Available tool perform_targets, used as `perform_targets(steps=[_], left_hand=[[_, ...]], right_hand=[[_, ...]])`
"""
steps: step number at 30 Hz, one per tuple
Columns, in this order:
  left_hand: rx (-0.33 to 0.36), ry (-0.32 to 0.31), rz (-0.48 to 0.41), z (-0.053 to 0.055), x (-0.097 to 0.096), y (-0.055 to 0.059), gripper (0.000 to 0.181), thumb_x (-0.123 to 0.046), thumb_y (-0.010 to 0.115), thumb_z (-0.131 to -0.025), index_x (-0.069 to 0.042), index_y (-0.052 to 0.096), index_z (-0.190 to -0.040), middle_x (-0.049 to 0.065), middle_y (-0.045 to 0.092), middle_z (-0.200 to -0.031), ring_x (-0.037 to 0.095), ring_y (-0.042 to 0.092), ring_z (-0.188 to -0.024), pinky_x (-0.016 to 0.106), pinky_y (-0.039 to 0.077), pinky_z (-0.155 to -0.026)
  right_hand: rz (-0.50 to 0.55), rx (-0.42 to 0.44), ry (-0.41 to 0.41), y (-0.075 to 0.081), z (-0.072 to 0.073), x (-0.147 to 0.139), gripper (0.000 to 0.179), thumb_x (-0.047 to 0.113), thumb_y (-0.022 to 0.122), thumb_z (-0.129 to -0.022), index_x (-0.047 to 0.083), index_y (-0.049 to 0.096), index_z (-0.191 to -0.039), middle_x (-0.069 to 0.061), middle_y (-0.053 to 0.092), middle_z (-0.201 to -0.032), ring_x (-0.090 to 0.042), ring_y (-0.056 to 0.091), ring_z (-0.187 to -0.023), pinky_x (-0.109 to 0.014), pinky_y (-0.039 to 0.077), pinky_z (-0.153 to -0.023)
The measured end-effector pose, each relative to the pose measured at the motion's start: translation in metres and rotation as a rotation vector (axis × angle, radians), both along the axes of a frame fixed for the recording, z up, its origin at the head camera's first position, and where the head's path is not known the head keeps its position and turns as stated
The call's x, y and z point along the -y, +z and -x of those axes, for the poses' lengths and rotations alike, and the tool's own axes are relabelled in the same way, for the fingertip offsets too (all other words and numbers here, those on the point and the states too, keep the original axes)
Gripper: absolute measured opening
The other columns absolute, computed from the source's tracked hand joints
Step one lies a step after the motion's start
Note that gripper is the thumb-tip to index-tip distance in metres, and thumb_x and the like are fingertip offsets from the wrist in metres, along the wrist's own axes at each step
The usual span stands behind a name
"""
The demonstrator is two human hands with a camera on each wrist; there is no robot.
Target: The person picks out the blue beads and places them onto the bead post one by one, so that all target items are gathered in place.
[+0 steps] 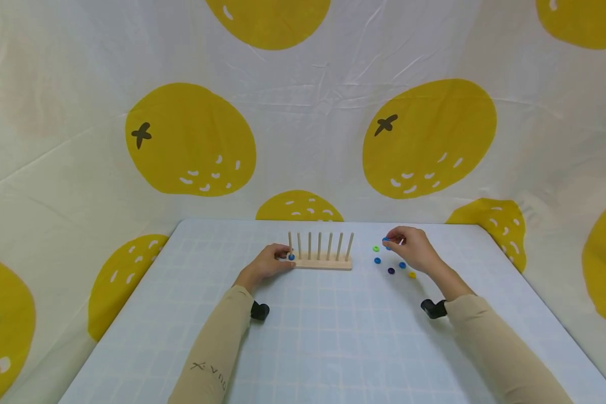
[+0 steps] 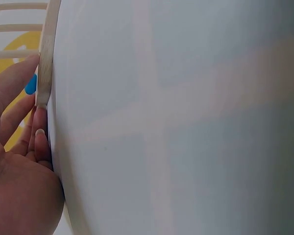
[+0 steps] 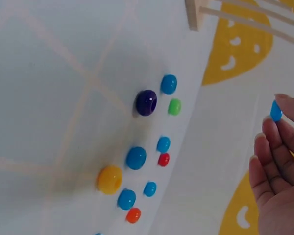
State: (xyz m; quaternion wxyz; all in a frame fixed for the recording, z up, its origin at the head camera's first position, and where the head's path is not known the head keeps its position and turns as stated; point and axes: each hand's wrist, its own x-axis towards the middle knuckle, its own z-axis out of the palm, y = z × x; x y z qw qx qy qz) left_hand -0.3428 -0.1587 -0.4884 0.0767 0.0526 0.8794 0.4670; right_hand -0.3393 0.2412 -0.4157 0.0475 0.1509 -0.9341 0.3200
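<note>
A pale wooden peg rack (image 1: 323, 264) with a row of upright pegs stands on the table. Its left end is gripped by my left hand (image 1: 270, 262), thumb in front and fingers behind. One blue bead (image 1: 291, 257) sits low on the leftmost peg, and the left wrist view shows part of it beside the fingers. Off to the rack's right, my right hand (image 1: 414, 247) pinches another blue bead (image 3: 276, 111) between thumb and fingertips, above the table. Under it lie loose beads: dark purple (image 3: 146, 103), yellow (image 3: 110, 179), green (image 3: 174, 106) and several blue.
A red bead (image 3: 163, 159) and an orange bead (image 3: 134, 215) also lie among the loose ones. The table (image 1: 303, 336) has a pale checked cover. Behind it hangs a white cloth (image 1: 303, 140) printed with yellow fruit.
</note>
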Motion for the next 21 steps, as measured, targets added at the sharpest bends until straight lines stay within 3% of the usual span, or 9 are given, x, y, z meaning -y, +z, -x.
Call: perform_targets(steps=[21], left_hand=[[0.003, 0.001, 0.003, -0.001, -0.002, 0.001, 0.051, -0.02, 0.08, -0.091, -0.005, 0.063, -0.136, 0.01, 0.061, -0.122, 0.026, 0.053, -0.109, 0.042, 0.045, -0.101]], right_hand=[[0.063, -0.147, 0.149, -0.002, -0.013, 0.04, 0.017, 0.012, 0.076, -0.093, 0.0, 0.072, -0.105, -0.007, 0.07, -0.095, -0.023, 0.061, -0.088, -0.046, 0.054, -0.083]])
